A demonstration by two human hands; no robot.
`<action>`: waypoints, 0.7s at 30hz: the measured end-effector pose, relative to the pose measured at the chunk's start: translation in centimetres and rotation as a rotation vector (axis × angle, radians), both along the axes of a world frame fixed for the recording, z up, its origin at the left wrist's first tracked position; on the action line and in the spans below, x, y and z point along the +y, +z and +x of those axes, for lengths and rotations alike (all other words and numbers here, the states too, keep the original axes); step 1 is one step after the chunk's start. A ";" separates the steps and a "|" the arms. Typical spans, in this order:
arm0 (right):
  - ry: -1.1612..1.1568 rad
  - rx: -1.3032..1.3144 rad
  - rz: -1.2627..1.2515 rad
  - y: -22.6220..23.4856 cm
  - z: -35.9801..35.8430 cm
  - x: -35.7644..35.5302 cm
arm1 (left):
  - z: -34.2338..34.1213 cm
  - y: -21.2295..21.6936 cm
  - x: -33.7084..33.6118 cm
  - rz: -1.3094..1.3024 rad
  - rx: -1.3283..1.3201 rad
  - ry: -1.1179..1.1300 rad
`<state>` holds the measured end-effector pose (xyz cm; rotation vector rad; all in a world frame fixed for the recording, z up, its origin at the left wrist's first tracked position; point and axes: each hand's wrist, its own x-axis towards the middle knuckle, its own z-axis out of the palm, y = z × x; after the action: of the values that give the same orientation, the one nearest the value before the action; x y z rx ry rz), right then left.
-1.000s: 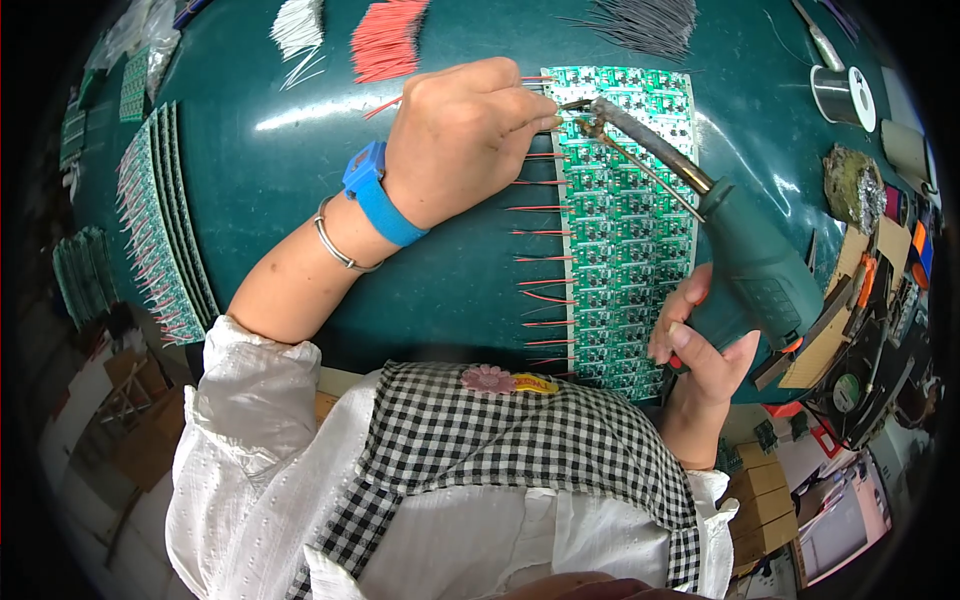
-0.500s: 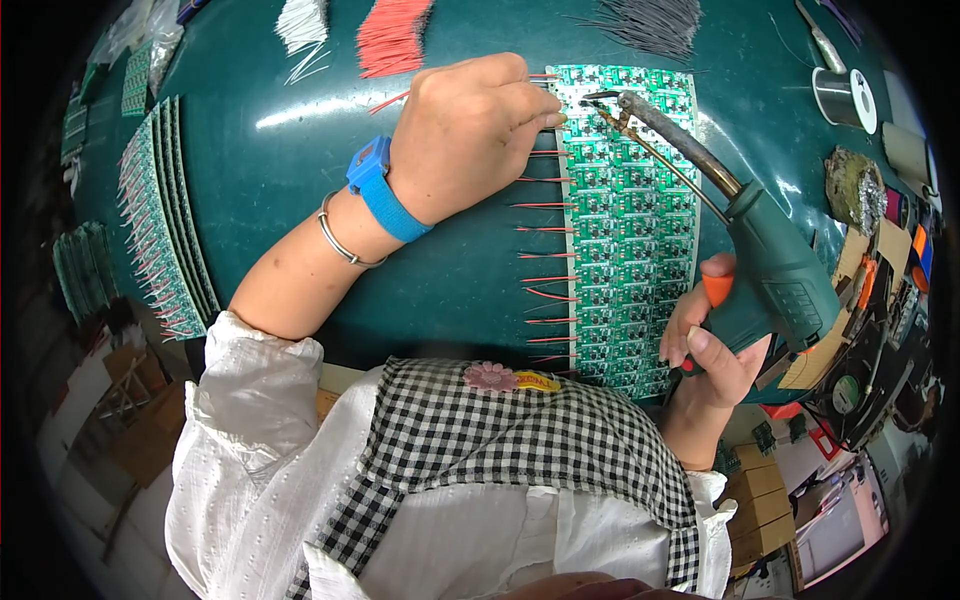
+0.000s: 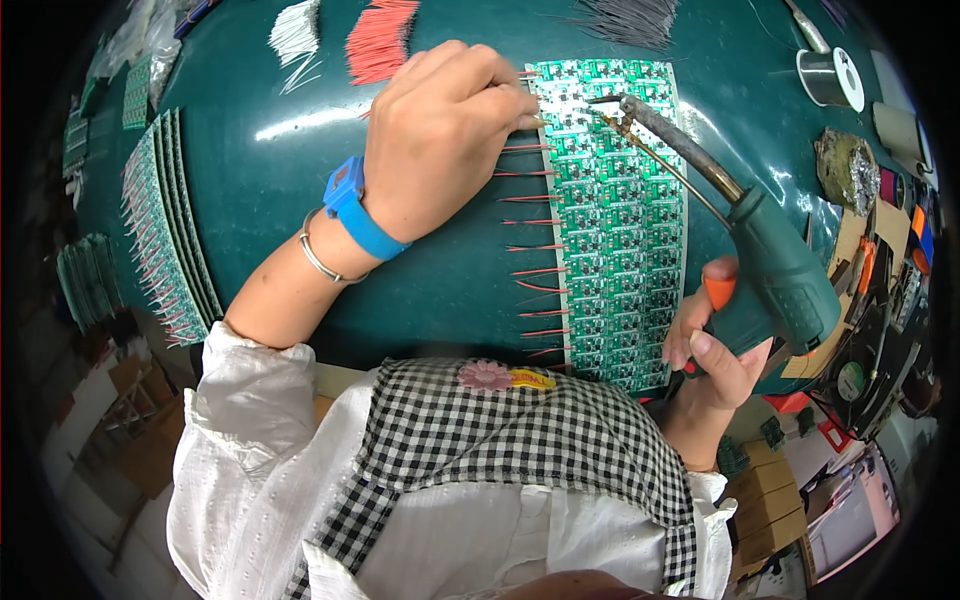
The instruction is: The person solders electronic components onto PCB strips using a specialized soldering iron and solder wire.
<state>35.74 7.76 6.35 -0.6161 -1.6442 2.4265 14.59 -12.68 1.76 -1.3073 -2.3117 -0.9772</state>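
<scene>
My right grip (image 3: 736, 374) holds the green soldering gun (image 3: 785, 265), its tip (image 3: 603, 99) over the circuit-board panel (image 3: 615, 250); my left grip (image 3: 435, 140) pinches narrowly at the panel's edge, contents hidden. If either slips, the tip could scorch panel or fingers (image 3: 508, 100). The glossy green table (image 3: 440, 300) carries red wires (image 3: 380, 42) and a solder spool (image 3: 832, 78); cardboard boxes (image 3: 765, 505) stand off right.

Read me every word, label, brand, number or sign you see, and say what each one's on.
No text is clear enough to quote.
Yellow patch on the checked apron: lettering, too small and blurred to read.
Green soldering gun: side markings, too small to read.
Circuit board panel: any print is too small to tell.
</scene>
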 end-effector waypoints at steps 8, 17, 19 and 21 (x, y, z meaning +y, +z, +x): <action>0.099 -0.054 -0.010 -0.5 0.9 0.0 | 0.6 -1.7 0.0 0.063 -0.018 -0.074; 0.080 -0.107 0.043 -0.9 0.7 -0.8 | 1.2 -1.6 0.1 0.051 -0.084 -0.027; 0.070 -0.113 0.033 -0.8 0.6 -1.0 | 1.3 -1.7 0.0 0.063 -0.092 -0.017; 0.060 -0.119 0.024 -0.8 0.6 -1.1 | 1.4 -1.6 -0.2 0.058 -0.103 -0.009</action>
<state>36.30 6.65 5.55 -0.7300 -1.7588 2.4515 15.94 -12.86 0.17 -1.2736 -2.3354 -1.1302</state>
